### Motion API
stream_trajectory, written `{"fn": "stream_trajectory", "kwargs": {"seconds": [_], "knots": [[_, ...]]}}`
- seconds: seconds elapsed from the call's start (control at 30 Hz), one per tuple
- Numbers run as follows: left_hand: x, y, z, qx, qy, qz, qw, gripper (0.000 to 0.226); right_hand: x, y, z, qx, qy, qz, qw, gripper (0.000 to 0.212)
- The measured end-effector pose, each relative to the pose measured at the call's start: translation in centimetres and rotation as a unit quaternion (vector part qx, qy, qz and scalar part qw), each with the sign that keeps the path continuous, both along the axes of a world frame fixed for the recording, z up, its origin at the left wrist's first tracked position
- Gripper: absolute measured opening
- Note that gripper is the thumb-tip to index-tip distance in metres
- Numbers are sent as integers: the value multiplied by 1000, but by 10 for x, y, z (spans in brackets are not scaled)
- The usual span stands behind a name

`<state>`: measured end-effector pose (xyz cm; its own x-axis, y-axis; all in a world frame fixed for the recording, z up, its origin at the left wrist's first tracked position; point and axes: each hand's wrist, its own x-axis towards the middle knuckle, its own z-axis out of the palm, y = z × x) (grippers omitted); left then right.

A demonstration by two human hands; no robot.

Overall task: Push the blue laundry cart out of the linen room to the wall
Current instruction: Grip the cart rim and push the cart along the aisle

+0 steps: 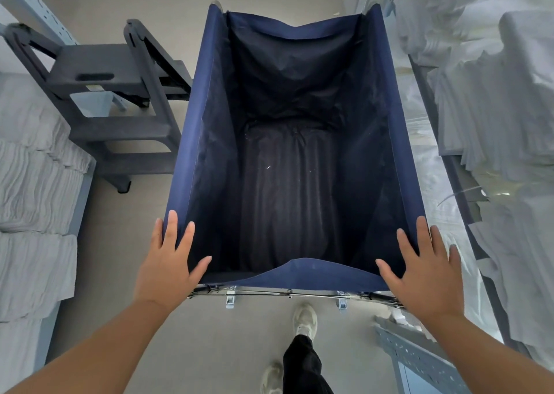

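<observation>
**Cart inside linen room; push barely begun**

The blue laundry cart (293,160) stands in the aisle of the linen room, its fabric bag open and empty, and its far end points toward open floor (168,1). The metal frame (287,294) under the bag's near rim is visible and appears intact.

The left hand (168,261) lies flat over the cart's near left corner, fingers straight and spread and the thumb reaching inward along the rim. It grips nothing. The right hand (425,270) lies the same way over the near right corner, fingers straight and spread, with nothing held. Both are placed to press forward rather than grasp.

Directly behind the cart's near end, one pale shoe (305,318) is stepped forward, consistent with a walking push.

A grey step stool (120,94) stands just left of the cart, close to its side. Stacked white linen (33,178) fills shelving further left. More white linen (494,109) fills the rack immediately right of the cart, and clearance there looks tight.

Assessment: hands are in position, but the cart sits between the shelves. Neither a doorway nor the destination wall can be identified ahead of it. Leaving the room and travelling to the wall are both outstanding. The main risk is snagging the stool or the right rack.
</observation>
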<state>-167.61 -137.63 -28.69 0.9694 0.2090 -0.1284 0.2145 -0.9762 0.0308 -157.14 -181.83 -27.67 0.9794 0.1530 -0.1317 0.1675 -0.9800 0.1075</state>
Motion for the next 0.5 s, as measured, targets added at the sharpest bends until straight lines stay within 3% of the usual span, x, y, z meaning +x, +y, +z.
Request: {"fn": "stream_trajectory", "kwargs": {"seconds": [0.17, 0.5], "knots": [[26, 5, 1, 1, -4, 1, 1000, 81, 27, 6, -1, 9, 7, 1, 1000, 82], [75, 15, 3, 3, 11, 10, 1000, 76, 76, 16, -8, 26, 2, -7, 1000, 74]]}}
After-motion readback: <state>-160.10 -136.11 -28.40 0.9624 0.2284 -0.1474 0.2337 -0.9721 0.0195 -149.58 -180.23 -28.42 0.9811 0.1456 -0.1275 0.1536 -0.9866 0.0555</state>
